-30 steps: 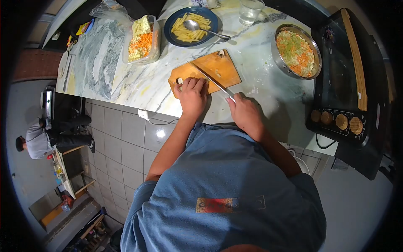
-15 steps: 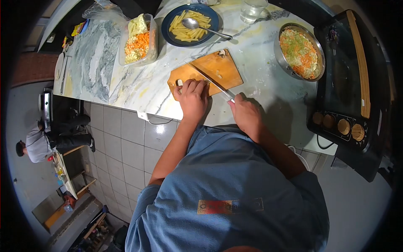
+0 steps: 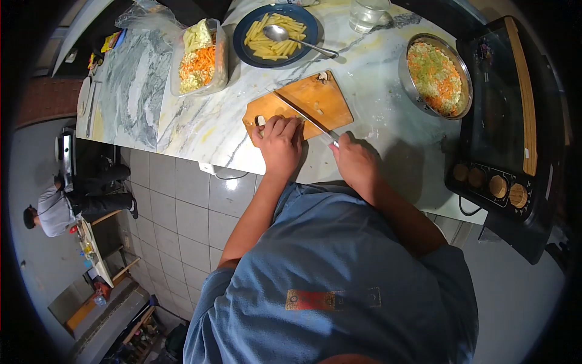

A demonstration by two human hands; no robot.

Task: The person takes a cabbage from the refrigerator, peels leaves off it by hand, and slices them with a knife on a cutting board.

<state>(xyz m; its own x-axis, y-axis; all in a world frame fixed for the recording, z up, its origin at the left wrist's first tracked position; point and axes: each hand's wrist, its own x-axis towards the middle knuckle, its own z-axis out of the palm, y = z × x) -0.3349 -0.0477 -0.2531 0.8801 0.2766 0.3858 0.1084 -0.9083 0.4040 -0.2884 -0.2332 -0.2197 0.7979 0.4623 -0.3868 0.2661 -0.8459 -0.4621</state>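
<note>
In the head view, slicing appears to be the step in hand. A cutting board (image 3: 334, 100) lies askew at the near edge of the marble surface (image 3: 376, 73). By the right hand (image 3: 356, 164), closed around the handle at the board's near edge, a knife (image 3: 304, 113) is held; its blade is laid diagonally across, the tip close to the far edge. The left hand (image 3: 282, 151) is placed near the board's near left corner, fingers bent and drawn together; what lies beneath them is hidden, so whether anything is pinched cannot be told. A pale piece (image 3: 260, 121) is seen beside them, towards the left edge; small cut bits (image 3: 318, 108) are scattered beyond the blade, towards the right edge, and dark-and-pale scraps (image 3: 323, 77) are gathered at the far right corner.

The blade is set just beside the left fingertips; contact cannot be judged. For a clean slice, the fingertips are best tucked behind the knuckles, with the blade guided along them and the tip kept low. Firm, even pressure is called for, since so small a piece could roll. The board is best steadied too, as its near side is set close to the surface's edge.
</note>
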